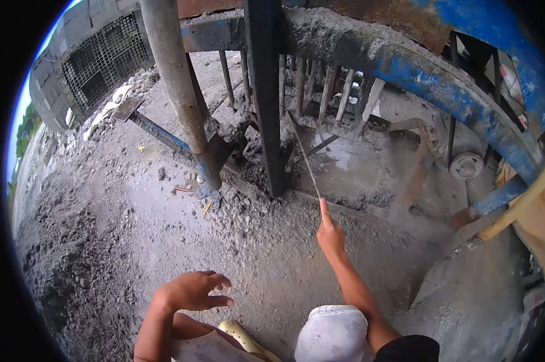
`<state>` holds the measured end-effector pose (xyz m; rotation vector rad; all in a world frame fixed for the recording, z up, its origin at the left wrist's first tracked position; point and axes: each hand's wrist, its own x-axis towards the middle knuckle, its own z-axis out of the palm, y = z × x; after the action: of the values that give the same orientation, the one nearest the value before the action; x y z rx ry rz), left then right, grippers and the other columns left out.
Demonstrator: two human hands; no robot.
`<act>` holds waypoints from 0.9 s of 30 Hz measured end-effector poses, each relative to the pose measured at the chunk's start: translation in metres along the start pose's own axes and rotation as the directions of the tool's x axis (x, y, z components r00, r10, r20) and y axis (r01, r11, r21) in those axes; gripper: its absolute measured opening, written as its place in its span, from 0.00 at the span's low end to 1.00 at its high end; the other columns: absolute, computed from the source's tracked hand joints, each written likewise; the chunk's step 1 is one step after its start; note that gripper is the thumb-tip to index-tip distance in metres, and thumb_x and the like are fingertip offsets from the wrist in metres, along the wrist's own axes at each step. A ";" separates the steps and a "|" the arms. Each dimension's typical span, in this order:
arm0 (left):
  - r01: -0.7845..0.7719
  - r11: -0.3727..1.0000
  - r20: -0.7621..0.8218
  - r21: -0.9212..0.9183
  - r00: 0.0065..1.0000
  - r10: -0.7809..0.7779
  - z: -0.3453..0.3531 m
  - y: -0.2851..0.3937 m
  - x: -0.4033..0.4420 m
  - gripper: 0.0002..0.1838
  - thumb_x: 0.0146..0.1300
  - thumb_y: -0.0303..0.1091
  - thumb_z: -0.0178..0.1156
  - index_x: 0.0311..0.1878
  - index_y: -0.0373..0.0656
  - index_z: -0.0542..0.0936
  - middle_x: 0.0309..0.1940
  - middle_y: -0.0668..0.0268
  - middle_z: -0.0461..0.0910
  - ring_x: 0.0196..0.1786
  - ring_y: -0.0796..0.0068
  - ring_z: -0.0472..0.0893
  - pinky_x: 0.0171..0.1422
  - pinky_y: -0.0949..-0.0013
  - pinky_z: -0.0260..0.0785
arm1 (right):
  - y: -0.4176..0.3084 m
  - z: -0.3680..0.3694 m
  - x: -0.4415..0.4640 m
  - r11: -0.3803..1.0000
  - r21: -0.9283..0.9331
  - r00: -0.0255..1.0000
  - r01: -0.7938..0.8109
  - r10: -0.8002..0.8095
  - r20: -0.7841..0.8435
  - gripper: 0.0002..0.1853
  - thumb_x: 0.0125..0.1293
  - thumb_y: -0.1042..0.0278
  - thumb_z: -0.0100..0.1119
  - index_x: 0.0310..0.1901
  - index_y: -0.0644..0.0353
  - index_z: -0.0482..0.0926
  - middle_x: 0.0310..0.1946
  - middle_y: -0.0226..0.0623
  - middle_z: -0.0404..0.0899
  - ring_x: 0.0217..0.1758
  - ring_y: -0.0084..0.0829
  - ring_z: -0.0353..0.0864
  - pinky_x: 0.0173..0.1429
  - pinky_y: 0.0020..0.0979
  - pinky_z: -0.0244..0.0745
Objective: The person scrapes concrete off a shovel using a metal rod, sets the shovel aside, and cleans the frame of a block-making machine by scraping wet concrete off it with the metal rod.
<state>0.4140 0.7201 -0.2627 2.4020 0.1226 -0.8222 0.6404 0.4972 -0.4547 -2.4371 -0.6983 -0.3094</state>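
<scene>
My right hand (331, 236) grips the near end of a thin grey rod (308, 164), its index finger laid along it. The rod slants up and away to the left, and its far tip reaches the foot of the concrete-crusted bars (324, 93) under the blue drum rim (429, 81). Just left of the rod stands a dark upright post (264, 96). My left hand (194, 291) hovers near my knee, fingers loosely curved and apart from the thumb, holding nothing.
A grey pipe leg (175, 72) and a blue metal bar (161, 134) stand at left. Wet grey water (345, 154) pools beneath the rim. A shovel with a wooden handle (520, 202) lies at right, near a small wheel (467, 165). Gravel (73, 241) covers the left ground.
</scene>
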 end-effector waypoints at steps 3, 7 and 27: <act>-0.033 0.999 0.041 -0.017 0.999 0.034 0.003 -0.004 -0.003 0.26 0.53 0.55 0.57 0.48 0.45 0.73 0.40 0.59 0.76 0.45 0.61 0.75 0.49 0.66 0.68 | -0.016 -0.022 -0.010 0.968 0.205 0.974 0.144 -0.102 -0.204 0.34 0.53 0.80 0.50 0.63 0.47 0.57 0.20 0.41 0.72 0.18 0.40 0.72 0.20 0.37 0.65; 0.015 1.000 0.086 0.017 0.996 -0.017 -0.002 -0.001 -0.002 0.26 0.53 0.55 0.57 0.48 0.45 0.73 0.40 0.58 0.76 0.44 0.61 0.76 0.49 0.65 0.68 | 0.000 -0.002 -0.003 0.983 0.116 0.950 0.145 -0.106 -0.294 0.33 0.54 0.80 0.49 0.63 0.46 0.57 0.23 0.43 0.74 0.20 0.42 0.73 0.23 0.37 0.67; -0.244 0.880 -0.308 -0.407 0.944 0.119 0.016 0.035 0.093 0.25 0.59 0.51 0.52 0.48 0.38 0.71 0.35 0.52 0.76 0.40 0.60 0.78 0.45 0.65 0.69 | -0.050 -0.030 0.015 0.950 0.270 0.984 -0.154 0.121 0.132 0.31 0.62 0.74 0.44 0.66 0.51 0.48 0.40 0.53 0.75 0.34 0.49 0.77 0.34 0.37 0.71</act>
<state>0.4897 0.6729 -0.3102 2.0391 0.1671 -0.3211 0.6238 0.5205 -0.4021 -2.2297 -0.5728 -0.0129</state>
